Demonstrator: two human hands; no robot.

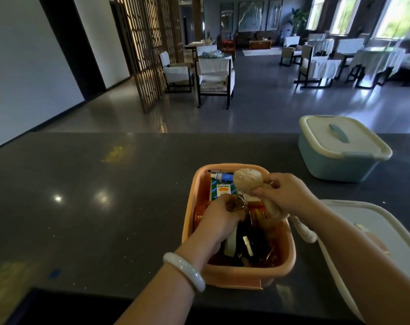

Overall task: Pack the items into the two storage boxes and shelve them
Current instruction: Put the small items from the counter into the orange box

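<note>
An open pink storage box sits on the dark counter in front of me, holding a green "Golden" box, a blue tube and dark items. Over the box, my left hand is closed on a small amber keyring-like object. My right hand grips a cream knitted doll above the box's right side; its legs hang over the rim. A blue storage box with its white lid on stands at the far right.
A loose white lid lies on the counter to the right of the pink box. The dark counter stretches left. Beyond it lie a hall floor, chairs and covered tables.
</note>
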